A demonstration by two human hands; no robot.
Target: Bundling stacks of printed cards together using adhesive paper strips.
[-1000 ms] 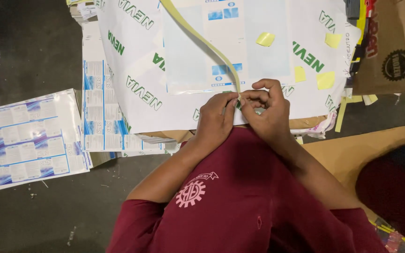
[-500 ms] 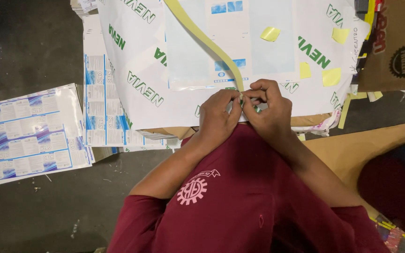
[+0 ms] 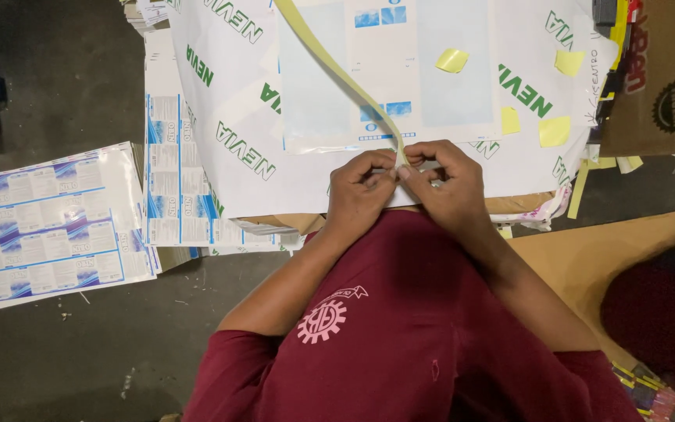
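My left hand (image 3: 358, 190) and my right hand (image 3: 448, 184) meet at the near edge of a white printed sheet (image 3: 306, 168) with green lettering. Both pinch the near end of a long pale yellow strip (image 3: 336, 70) that runs up and to the left across the sheet. A smaller white and pale blue printed sheet (image 3: 388, 78) lies on top of the big one, just beyond my fingers. Small yellow paper scraps (image 3: 452, 60) lie scattered on the sheet to the right.
A stack of blue and white printed label sheets (image 3: 56, 223) lies on the dark floor at left, a taller pile (image 3: 177, 187) beside it. A brown cardboard box (image 3: 666, 86) stands at the right, flat cardboard (image 3: 587, 258) below it. Someone in dark red (image 3: 666, 312) sits at lower right.
The view has shifted slightly downward. My hands stay together at the sheet's near edge, fingers still pinched on the strip's end, with my left fingers working closer to my right.
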